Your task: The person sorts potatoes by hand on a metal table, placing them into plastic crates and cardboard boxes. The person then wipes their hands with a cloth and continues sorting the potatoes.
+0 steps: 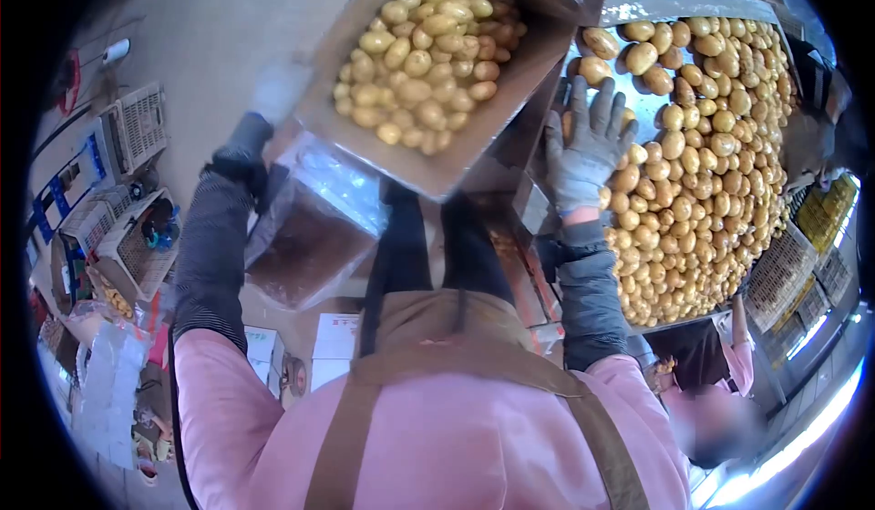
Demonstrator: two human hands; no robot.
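Lying beside the spread right fingers (600,113), potatoes (627,178) seemingly touch them — left fingers (281,87) too blurred to tell.

two hands (276,91) (588,150), one carton (378,156) of potatoes (419,63), one metal table (684,4), hundreds of potatoes

Over on the left side of the room, a slatted pale crate (141,127) stands on the grey floor (205,36), near a white roll (116,51) and something red (70,82). Below them are a blue frame (68,191) and an open crate (137,250) with a blue-green item (160,223) inside. Clear plastic sheeting (109,387) lies bunched farther down. Two white cartons (262,350) (334,341) sit on the floor, a small brownish object (293,375) between them. Across the room, one person (816,127) is partly in shadow, and a co-worker in pink (715,410) is near beige crates (779,278) and yellow crates (825,211).
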